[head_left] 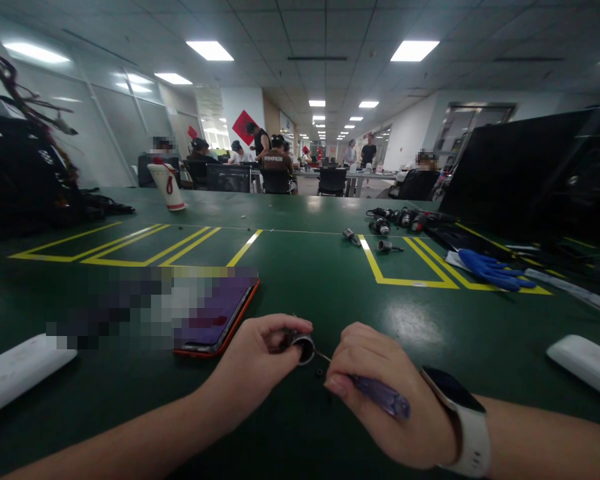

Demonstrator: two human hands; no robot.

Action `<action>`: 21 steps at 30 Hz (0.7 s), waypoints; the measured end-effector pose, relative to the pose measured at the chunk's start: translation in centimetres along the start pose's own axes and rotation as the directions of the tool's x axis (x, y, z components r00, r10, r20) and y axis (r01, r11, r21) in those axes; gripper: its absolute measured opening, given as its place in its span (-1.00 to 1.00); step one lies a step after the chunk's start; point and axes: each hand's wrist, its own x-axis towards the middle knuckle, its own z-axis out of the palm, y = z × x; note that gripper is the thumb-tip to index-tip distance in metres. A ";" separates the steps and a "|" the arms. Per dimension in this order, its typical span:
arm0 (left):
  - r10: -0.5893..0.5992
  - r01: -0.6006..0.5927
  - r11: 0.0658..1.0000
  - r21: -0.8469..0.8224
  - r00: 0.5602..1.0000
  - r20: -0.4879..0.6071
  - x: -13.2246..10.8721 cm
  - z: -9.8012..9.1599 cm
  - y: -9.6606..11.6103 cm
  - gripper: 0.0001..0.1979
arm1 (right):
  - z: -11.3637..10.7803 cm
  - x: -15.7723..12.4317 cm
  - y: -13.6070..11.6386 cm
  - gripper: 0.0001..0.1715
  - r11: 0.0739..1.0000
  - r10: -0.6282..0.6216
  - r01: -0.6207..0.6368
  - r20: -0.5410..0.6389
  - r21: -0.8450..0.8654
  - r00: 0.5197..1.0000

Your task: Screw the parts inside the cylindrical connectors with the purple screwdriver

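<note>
Slantwise, the screwdriver (383, 396) points left toward the fitting (305, 349).

The dark green tabletop (310, 267) is marked with yellow tape outlines (405, 283). Right of the orange-edged phone (225, 310), a translucent purple screwdriver (380, 396), silver-grey cylinder (304, 351), white-strapped smartwatch (460, 407) and blue glove (495, 269) are seen.

Open-plan office, with a workshop bench (315, 260) in it. At 12 o'clock from me: people (277, 162) sitting and standing about long desks (393, 177), black chairs (333, 181). Gridded ceiling (300, 27) overhead, flat light panels (210, 51) at 11 and 1. Pale partition wall (103, 113) at 10. Nearer me, workshop signs: green bench top marked off in yellow tape (416, 285), loose metal parts (381, 227) and a blue glove (495, 268) at 3, the screwdriver (380, 395) I'm gripping at 5.
</note>
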 end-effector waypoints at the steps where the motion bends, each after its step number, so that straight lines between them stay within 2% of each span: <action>1: -0.001 0.001 1.000 -0.001 1.000 0.006 0.0 0.0 0.0 -0.75 | 0.0 0.0 0.0 -0.80 1.000 0.002 -0.002 0.006 -0.004 1.000; 8: 0.002 -0.002 1.000 0.015 1.000 -0.021 0.0 0.0 -0.1 -0.77 | -0.1 0.1 -0.1 -0.80 1.000 -0.016 0.016 0.025 -0.012 1.000; 11: -0.033 0.033 0.999 0.022 0.999 0.000 0.1 -0.1 0.0 -0.76 | -0.3 0.0 -0.1 -0.74 0.996 0.023 -0.020 -0.044 0.083 0.999; 13: -0.069 0.068 0.997 0.024 0.998 0.006 0.1 -0.2 0.2 -0.74 | -0.4 0.0 0.1 -0.67 0.966 0.158 -0.136 -0.084 0.219 0.984; 16: -0.110 0.110 0.994 0.013 0.994 -0.013 0.1 -0.3 0.7 -0.73 | -0.3 0.2 0.8 -0.61 0.846 0.408 -0.383 0.013 0.371 0.913; 18: -0.112 0.112 0.994 -0.009 0.994 -0.021 0.0 -0.3 1.0 -0.74 | -0.1 0.3 1.3 -0.61 0.797 0.473 -0.469 0.090 0.380 0.877; 21: -0.106 0.105 0.994 -0.038 0.994 -0.021 -0.1 -0.3 1.1 -0.74 | 0.1 0.4 1.9 -0.60 0.786 0.490 -0.493 0.111 0.373 0.865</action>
